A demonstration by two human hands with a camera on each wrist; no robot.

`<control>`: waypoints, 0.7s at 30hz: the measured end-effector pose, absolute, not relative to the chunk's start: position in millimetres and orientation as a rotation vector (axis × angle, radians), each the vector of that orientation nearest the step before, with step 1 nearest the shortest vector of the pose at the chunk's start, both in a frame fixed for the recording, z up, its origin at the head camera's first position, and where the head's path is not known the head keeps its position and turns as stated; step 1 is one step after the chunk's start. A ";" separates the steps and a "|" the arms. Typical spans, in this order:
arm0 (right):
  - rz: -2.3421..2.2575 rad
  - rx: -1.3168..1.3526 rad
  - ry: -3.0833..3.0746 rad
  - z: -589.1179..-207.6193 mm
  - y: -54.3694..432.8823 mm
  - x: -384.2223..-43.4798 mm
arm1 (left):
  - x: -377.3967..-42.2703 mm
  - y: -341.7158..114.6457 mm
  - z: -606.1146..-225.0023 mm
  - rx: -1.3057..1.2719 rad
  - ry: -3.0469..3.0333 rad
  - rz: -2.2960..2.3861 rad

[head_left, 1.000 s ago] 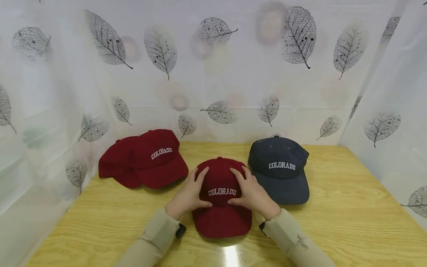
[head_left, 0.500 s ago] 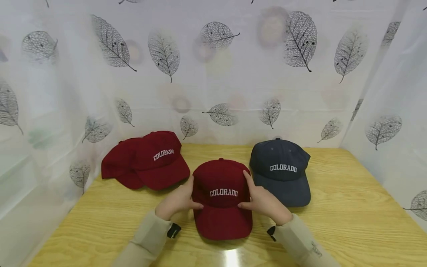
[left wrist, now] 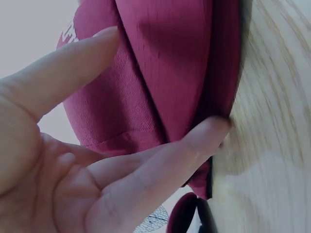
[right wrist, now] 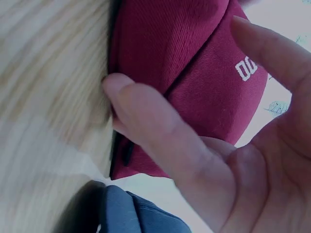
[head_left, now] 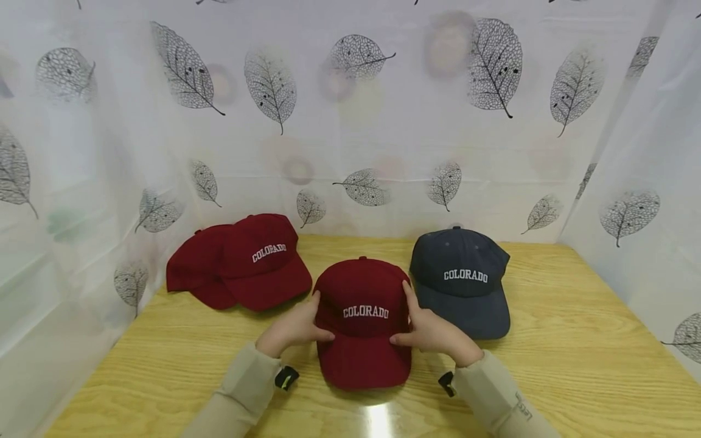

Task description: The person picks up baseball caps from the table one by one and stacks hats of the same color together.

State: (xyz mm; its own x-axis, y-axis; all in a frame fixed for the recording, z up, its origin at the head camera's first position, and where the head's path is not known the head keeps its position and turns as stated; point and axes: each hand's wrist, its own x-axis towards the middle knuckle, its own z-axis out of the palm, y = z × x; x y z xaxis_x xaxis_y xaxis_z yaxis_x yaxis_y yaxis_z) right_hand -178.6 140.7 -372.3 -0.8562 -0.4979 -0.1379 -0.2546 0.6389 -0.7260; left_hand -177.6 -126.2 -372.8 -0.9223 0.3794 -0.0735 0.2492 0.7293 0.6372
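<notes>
A dark red baseball cap [head_left: 362,283] lettered COLORADO sits in the middle of the wooden table, its brim towards me. My left hand [head_left: 290,328] grips its left side, thumb at the seam above the brim. On the opposite side my right hand [head_left: 440,334] mirrors that hold. The left wrist view puts a fingertip [left wrist: 214,130] by the lower edge of the cap [left wrist: 107,102], close to the tabletop. Similarly, the right wrist view has a fingertip [right wrist: 119,85] low on the cap [right wrist: 209,97]. Fingers behind the cap are partly hidden.
Two overlapping red caps, the front one [head_left: 268,261] covering part of the rear one [head_left: 194,261], lie at the back left. A navy COLORADO cap [head_left: 459,267] stands close on the right. A leaf-print curtain [head_left: 361,140] surrounds the wooden table [head_left: 575,340].
Both hands have slid outward from the crown's front to the cap's lower sides. Over the last half second the middle cap has shifted slightly up in view; the other caps stayed put.
</notes>
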 end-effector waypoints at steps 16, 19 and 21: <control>-1.148 -0.643 2.441 -376.2 143.0 -183.9 | -186.6 -133.6 -376.5 0.446 2.773 0.971; -1.150 -0.645 2.439 -376.4 143.5 -184.1 | -190.0 -139.5 -373.6 0.466 2.831 0.988; -1.151 -0.646 2.438 -376.3 143.7 -184.3 | -192.8 -145.3 -370.4 0.467 2.896 1.001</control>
